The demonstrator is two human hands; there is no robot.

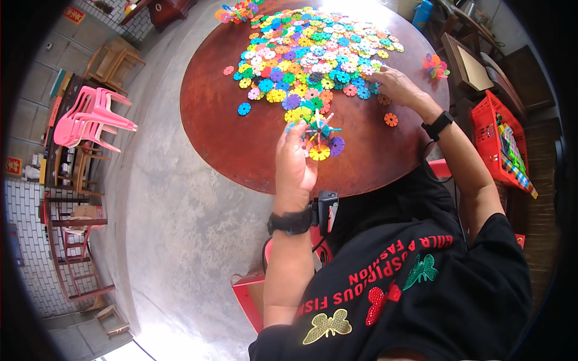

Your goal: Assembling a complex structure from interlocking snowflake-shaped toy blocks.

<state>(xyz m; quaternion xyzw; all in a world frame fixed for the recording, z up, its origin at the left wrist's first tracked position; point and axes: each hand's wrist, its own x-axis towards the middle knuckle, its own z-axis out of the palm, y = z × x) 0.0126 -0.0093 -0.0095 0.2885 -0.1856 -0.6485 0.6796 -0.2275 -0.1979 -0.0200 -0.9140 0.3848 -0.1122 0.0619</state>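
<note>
My left hand is closed on a small assembly of slotted, flower-shaped plastic discs above the near part of the round table. Yellow, purple, pink, white and teal discs show in it, some edge-on; my fingers hide part of it. My right hand reaches to the right edge of a large spread of loose multicoloured discs. Its fingers are bent and look apart over the discs, with the tips partly hidden. Nearby, an orange disc lies alone on the wood.
The reddish-brown table carries two built disc clusters, one at right and another at the far edge. A red basket of coloured pieces stands at right. Pink plastic chairs and wooden stools are at left.
</note>
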